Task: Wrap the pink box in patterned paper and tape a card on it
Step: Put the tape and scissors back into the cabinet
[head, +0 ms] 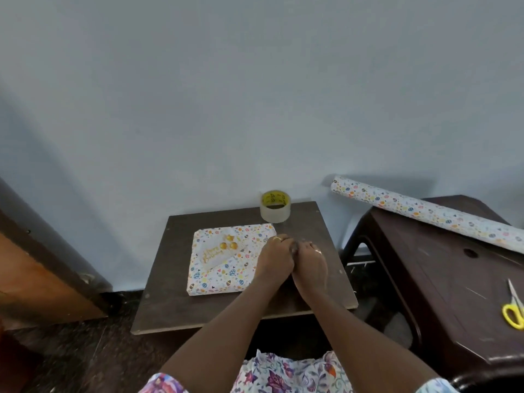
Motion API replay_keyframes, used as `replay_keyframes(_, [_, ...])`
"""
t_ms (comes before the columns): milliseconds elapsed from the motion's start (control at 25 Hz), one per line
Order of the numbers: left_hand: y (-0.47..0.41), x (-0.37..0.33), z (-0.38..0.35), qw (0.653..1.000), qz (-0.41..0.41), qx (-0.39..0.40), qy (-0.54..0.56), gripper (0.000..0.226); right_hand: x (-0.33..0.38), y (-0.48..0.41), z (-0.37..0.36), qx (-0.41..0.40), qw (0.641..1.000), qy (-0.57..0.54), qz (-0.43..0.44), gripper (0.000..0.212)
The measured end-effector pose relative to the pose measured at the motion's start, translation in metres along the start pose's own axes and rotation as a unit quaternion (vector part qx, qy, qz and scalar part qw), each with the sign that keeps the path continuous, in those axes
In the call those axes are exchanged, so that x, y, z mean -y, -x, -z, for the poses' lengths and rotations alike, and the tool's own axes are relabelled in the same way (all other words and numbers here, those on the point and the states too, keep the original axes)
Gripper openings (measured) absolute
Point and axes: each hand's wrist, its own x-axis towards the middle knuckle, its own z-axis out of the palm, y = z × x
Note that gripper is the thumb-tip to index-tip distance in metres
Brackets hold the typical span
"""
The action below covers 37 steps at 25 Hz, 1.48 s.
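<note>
The box (226, 268), wrapped in white paper with small coloured dots, lies flat on a small dark table (170, 307). A white card (219, 251) with gold balloons and lettering rests on top of it. My left hand (276, 259) and my right hand (310, 265) meet fingertip to fingertip just off the box's right edge. Their fingers are curled, and between them they pinch what looks like a short strip of clear tape (296, 241), which is hard to make out. A roll of clear tape (275, 208) with a yellow core stands behind the box.
On a dark plastic stool (439, 279) to the right lie a roll of the same patterned paper (425, 211) and yellow-handled scissors (514, 307). A blue-grey wall rises directly behind the table. A wooden door frame (42, 265) stands at the left.
</note>
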Motion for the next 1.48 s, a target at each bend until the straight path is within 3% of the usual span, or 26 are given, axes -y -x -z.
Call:
replay_keyframes(80, [-0.012,-0.005,-0.017,1.0,-0.011,-0.021,-0.009,0.031,-0.008,-0.012,-0.01,-0.018,1.0,0.019,0.002,0.018])
replay_keyframes(240, [-0.036,-0.009,-0.024,0.996,0.028,-0.082,-0.007,0.029,-0.012,-0.04,-0.021,-0.061,0.998,0.0,-0.026,0.005])
replay_keyframes(400, [-0.035,-0.017,-0.02,0.995,0.024,-0.066,-0.065,0.031,-0.008,-0.04,-0.018,-0.018,0.996,0.0,-0.092,0.019])
replay_keyframes(640, [0.057,-0.048,-0.026,0.994,0.001,-0.111,0.012,0.025,-0.026,0.055,0.012,-0.095,0.99,-0.079,-0.075,0.016])
replay_keyframes(720, [0.105,-0.061,-0.034,0.997,-0.017,-0.079,0.016,0.032,-0.041,0.103,0.026,-0.118,0.98,-0.123,-0.105,0.017])
replay_keyframes(880, [0.133,-0.064,-0.05,0.995,-0.066,0.029,-0.067,0.036,-0.06,0.13,0.044,-0.031,0.932,-0.251,-0.26,0.041])
replay_keyframes(1000, [0.129,-0.069,-0.058,0.987,-0.098,0.052,-0.114,0.045,-0.075,0.111,0.043,0.029,0.899,-0.293,-0.326,0.053])
replay_keyframes(1120, [0.125,-0.056,-0.069,0.981,-0.118,0.066,-0.14,0.055,-0.088,0.106,0.037,0.049,0.91,-0.261,-0.319,0.042])
replay_keyframes(1240, [0.138,-0.037,-0.079,0.968,-0.175,0.017,-0.18,0.06,-0.098,0.116,0.044,0.031,0.915,-0.235,-0.326,0.034])
replay_keyframes(1320, [0.155,-0.026,-0.082,0.968,-0.175,0.053,-0.171,0.064,-0.105,0.13,0.053,0.042,0.924,-0.206,-0.318,0.027])
replay_keyframes(1360, [0.164,-0.024,-0.08,0.971,-0.165,0.073,-0.156,0.063,-0.11,0.136,0.059,0.054,0.928,-0.196,-0.312,0.023])
replay_keyframes(1480, [0.185,-0.031,-0.074,0.979,-0.151,0.036,-0.134,0.043,-0.116,0.148,0.074,0.127,0.934,-0.174,-0.285,0.022])
